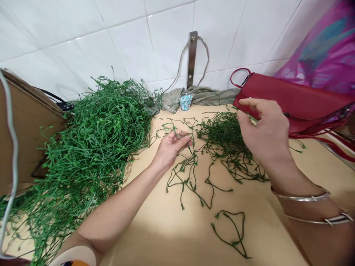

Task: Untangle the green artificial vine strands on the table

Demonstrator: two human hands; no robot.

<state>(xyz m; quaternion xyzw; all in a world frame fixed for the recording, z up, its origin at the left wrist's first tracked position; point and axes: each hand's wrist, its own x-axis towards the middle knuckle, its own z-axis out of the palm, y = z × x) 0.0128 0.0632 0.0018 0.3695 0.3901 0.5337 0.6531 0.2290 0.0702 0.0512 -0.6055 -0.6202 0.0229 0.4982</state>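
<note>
My left hand (175, 145) is closed, thumb against fingers, on thin green stems that look like artificial flower stems. Several loose branched stems (191, 183) lie on the table just below it. Raised at the right, my right hand (263, 127) is half curled, with a gap between thumb and index fingertip and nothing visible held in it. Behind and below that hand spreads a darker pile of green stems (222, 129). To the left rises a large heap of brighter green stems (102, 129).
A cardboard box (30, 129) stands at the left, with a pale cable (12, 147) in front. Against the tiled wall are a grey cloth (205, 96), a small blue-and-white cup (185, 101) and a metal bracket (192, 59). A red handbag (294, 99) and purple bag (324, 55) occupy the right.
</note>
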